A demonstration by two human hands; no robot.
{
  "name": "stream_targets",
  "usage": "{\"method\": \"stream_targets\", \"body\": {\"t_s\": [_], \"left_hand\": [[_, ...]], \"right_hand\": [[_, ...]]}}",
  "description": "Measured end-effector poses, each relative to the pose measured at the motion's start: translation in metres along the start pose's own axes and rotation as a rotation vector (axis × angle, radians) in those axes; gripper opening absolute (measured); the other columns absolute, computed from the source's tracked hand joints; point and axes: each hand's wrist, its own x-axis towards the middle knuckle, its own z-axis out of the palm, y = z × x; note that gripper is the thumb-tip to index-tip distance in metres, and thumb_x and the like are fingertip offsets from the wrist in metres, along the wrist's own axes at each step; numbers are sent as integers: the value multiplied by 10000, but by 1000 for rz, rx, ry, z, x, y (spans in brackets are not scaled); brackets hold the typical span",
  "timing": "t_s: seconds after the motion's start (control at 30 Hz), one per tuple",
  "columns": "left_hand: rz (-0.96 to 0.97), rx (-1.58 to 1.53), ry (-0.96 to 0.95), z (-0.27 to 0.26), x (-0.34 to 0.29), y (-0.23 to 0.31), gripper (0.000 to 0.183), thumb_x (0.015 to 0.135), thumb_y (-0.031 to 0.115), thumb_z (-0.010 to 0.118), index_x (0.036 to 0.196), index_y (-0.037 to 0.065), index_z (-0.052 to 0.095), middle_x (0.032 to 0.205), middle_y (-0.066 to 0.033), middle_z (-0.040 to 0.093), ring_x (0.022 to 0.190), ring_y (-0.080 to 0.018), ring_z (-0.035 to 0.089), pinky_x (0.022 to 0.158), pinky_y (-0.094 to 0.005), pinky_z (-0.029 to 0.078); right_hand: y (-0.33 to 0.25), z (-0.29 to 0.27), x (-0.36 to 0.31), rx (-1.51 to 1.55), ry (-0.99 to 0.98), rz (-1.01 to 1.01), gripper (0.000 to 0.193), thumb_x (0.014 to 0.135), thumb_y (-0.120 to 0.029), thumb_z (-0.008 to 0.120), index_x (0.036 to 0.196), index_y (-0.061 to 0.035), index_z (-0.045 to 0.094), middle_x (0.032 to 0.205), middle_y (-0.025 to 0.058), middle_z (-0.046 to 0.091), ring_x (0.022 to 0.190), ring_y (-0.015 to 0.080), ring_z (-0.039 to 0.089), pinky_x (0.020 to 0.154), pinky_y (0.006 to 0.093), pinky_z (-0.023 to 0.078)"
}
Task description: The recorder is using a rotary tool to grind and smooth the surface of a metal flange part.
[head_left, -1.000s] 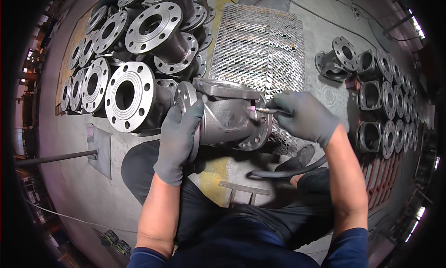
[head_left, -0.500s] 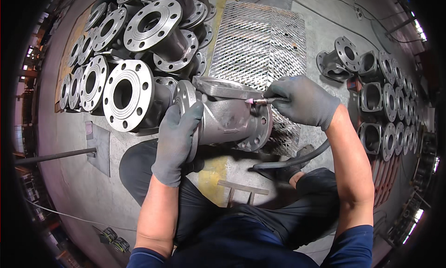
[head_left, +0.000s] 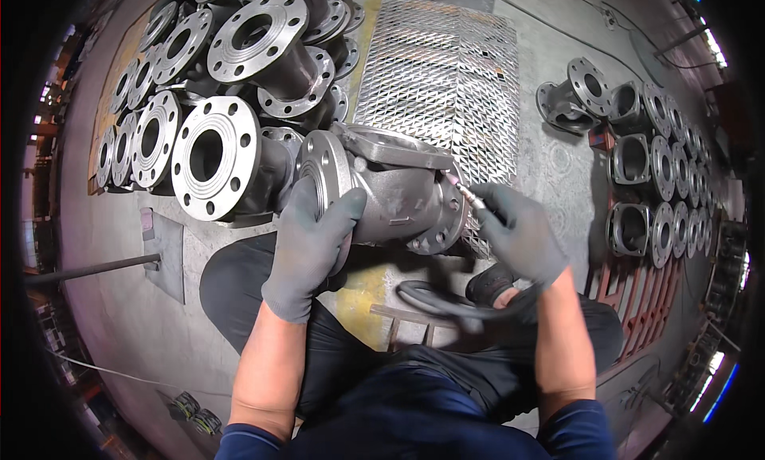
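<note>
A grey cast-metal valve body [head_left: 402, 197] with round end flanges and a squarish top flange lies across in front of me. My left hand [head_left: 307, 241], in a grey glove, is closed around its left flange, thumb over the rim. In my gloved right hand [head_left: 518, 229] is a slim die grinder [head_left: 476, 202] with a pinkish pointed grinding stone [head_left: 453, 178]. The stone is at the right end of the top flange, by the right round flange; whether it touches I cannot tell. A dark hose [head_left: 438, 299] curves below the right hand.
Many flanged valve bodies [head_left: 215, 157] are piled at the left. More stand in rows [head_left: 661, 169] at the right, by a red slatted pallet [head_left: 649, 309]. A patterned metal sheet [head_left: 434, 70] lies beyond the workpiece. A metal bar [head_left: 96, 270] reaches in from the left.
My right hand has moved down, tilting the grinder so its stone points up and left at the top flange's right end. The valve body has rolled slightly in my left hand. The hose has swung lower.
</note>
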Motion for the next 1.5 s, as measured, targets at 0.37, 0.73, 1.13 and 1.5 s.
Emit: {"method": "stream_targets", "body": {"t_s": [0.37,0.73,1.13,1.5], "left_hand": [[171,-80,-60,15,-6,-8,563,1052,144,731,1533,-66,528,1316,-91,705,1165,-141,636,1052,-326,508],[143,-10,20,14,-5,-4,612,1006,159,772,1502,-110,535,1288,-117,721,1121,-152,664,987,-318,551],[117,-77,-33,12,-4,-2,612,995,89,762,1523,-83,505,1240,-88,716,1033,-106,668,891,-276,561],[92,-24,-43,13,-10,0,678,955,50,778,1546,-66,467,1171,-96,733,805,-59,662,619,-217,505]], "right_hand": [[-11,84,-32,-116,121,172,497,1022,-119,634,1503,-12,569,1076,324,744,1001,504,732,911,590,585],[-5,90,-31,-81,122,112,521,1013,-121,620,1516,9,568,1149,339,728,1032,510,724,946,580,588],[-15,104,-37,57,213,-13,560,1018,-78,601,1562,25,515,1170,358,703,992,521,716,879,594,579],[-30,125,-43,-8,207,-91,641,1041,-102,608,1657,-80,435,1111,247,662,923,457,698,790,543,598]]}}
